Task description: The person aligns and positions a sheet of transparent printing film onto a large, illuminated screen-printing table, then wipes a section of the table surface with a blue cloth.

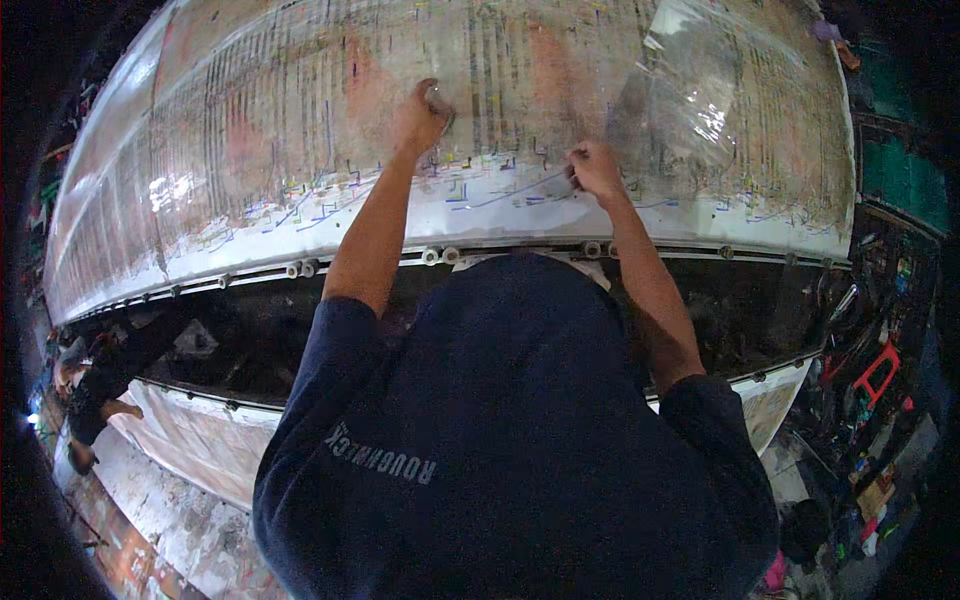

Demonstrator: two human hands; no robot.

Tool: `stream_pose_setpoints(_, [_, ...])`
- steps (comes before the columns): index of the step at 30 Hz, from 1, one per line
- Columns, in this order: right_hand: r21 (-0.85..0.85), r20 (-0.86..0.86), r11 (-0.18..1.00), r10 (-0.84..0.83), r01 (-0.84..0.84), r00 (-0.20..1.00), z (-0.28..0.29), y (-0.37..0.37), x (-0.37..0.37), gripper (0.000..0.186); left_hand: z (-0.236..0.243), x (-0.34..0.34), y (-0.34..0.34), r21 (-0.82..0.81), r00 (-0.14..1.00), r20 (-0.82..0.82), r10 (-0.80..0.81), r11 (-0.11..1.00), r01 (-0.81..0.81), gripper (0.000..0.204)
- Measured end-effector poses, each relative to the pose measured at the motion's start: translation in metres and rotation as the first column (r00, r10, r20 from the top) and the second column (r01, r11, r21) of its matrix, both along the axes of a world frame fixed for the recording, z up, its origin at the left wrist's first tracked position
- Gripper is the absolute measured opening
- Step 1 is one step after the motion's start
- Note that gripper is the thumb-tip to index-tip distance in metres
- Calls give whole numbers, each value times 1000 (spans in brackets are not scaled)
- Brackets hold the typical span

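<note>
A long printing table (330, 228) lies in front of me, its pale top stained and covered with dark stripes and small coloured marks. My left hand (421, 122) is held over its middle, fingers curled together around a small glint. Farther right and closer to the near edge, my right hand (596, 170) has thumb and fingers pinched together. Whatever either hand grips is too small or see-through to make out. To the right of my right hand, a glossy clear patch like plastic film (690, 110) reflects the light.
A metal rail (375, 262) with small round fittings runs along the near edge. Behind me stands another pale table (210, 455). A co-worker (95, 395) is at the far left. At the right are a red frame (878, 376), dark clutter and a green panel (900, 175).
</note>
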State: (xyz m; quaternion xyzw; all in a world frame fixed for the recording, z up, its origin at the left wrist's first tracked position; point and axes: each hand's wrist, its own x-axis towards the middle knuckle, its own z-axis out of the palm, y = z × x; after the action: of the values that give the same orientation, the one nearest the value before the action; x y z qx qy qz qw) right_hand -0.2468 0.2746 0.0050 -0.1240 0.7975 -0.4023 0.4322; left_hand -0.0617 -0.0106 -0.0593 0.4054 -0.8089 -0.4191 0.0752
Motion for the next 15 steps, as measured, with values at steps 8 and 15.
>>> stream_pose_setpoints(8, [26,-571,998,60,-55,819,2,8,-45,21,55,-69,8,-108,993,-5,114,988,-114,18])
stream_pose_setpoints(15, [334,-502,911,388,-241,773,-2,42,-80,17,31,-83,32,-242,977,136,162,962,-126,23])
